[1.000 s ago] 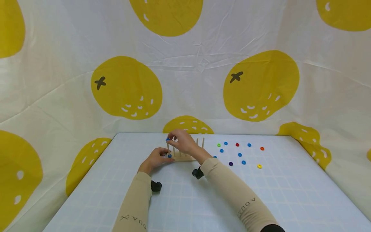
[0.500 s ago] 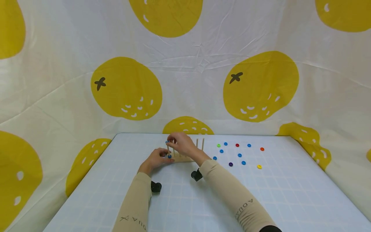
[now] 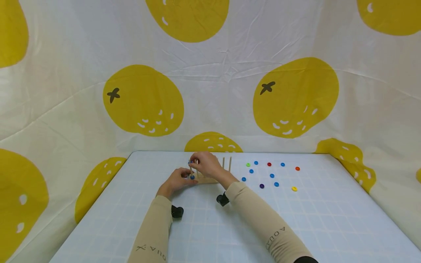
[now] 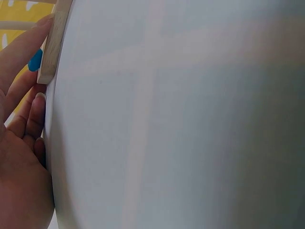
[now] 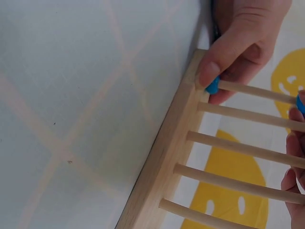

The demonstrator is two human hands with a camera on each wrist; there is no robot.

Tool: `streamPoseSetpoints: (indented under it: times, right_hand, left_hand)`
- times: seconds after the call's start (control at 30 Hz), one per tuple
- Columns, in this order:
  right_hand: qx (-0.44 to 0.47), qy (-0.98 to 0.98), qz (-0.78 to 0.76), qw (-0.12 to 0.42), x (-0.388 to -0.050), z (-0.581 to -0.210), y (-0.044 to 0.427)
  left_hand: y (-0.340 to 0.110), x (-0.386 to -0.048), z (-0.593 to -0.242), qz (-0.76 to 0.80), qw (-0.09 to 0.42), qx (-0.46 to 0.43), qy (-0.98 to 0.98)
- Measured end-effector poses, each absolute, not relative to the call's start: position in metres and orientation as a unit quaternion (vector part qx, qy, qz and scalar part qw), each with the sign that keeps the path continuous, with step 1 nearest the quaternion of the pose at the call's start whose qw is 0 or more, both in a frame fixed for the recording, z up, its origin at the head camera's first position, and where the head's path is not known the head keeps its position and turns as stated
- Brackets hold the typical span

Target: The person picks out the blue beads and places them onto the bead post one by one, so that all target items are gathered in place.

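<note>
While the left hand grips the rack, the right hand, pinching a blue ring, has lowered it slightly at the end peg, so threading seems begun.

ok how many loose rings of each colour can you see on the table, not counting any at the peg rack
Blue rings: 6
Green ring: 1
Red ring: 1
Orange ring: 1
Purple ring: 1
Yellow ring: 1
Total: 11
</note>
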State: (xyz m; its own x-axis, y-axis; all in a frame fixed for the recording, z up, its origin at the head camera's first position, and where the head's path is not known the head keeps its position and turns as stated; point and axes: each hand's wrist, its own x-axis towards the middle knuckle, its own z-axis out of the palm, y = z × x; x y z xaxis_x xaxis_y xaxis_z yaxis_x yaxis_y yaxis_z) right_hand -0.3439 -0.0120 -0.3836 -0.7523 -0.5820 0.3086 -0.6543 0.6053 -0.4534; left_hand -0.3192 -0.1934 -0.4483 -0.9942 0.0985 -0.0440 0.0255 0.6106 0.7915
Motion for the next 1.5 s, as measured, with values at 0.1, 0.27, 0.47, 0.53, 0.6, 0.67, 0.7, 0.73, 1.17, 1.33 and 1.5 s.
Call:
streamPoseSetpoints:
  times: [0.1, 0.27, 0.47, 0.53, 0.6, 0.67, 0.7, 0.73, 1.17, 1.33, 1.5]
  right_hand:
    - [0.342, -0.897, 0.272, 0.069, -0.344, -0.384, -0.012]
    - [0.339, -0.897, 0.274, 0.07, -0.344, -0.385, -0.012]
    - [0.344, -0.891, 0.287, 0.066, -0.343, -0.384, -0.012]
    - [0.345, -0.891, 0.289, 0.062, -0.343, -0.383, -0.011]
    - [0.347, -0.889, 0.293, 0.059, -0.343, -0.383, -0.011]
    - [0.347, -0.888, 0.298, 0.053, -0.344, -0.381, -0.01]
    - [0.348, -0.886, 0.301, 0.05, -0.344, -0.381, -0.009]
    - [0.349, -0.885, 0.304, 0.047, -0.344, -0.38, -0.009]
    - [0.372, -0.881, 0.292, 0.013, -0.336, -0.363, 0.004]
    - [0.377, -0.882, 0.282, 0.008, -0.328, -0.354, 0.017]
    - [0.366, -0.889, 0.275, 0.008, -0.324, -0.347, 0.038]
  left_hand:
    - [-0.193, -0.319, -0.448, 0.439, 0.042, 0.032, 0.897]
    - [-0.192, -0.318, -0.447, 0.436, 0.043, 0.032, 0.898]
    - [-0.193, -0.317, -0.447, 0.431, 0.042, 0.034, 0.901]
    - [-0.193, -0.317, -0.447, 0.431, 0.042, 0.032, 0.901]
    - [-0.192, -0.317, -0.447, 0.429, 0.041, 0.034, 0.902]
    - [-0.192, -0.318, -0.447, 0.43, 0.042, 0.034, 0.901]
    - [-0.192, -0.318, -0.446, 0.428, 0.042, 0.036, 0.902]
    - [-0.192, -0.318, -0.446, 0.428, 0.042, 0.036, 0.902]
    - [-0.195, -0.32, -0.448, 0.423, 0.05, 0.022, 0.905]
    - [-0.196, -0.319, -0.449, 0.422, 0.045, 0.021, 0.905]
    - [-0.194, -0.322, -0.45, 0.423, 0.05, 0.021, 0.904]
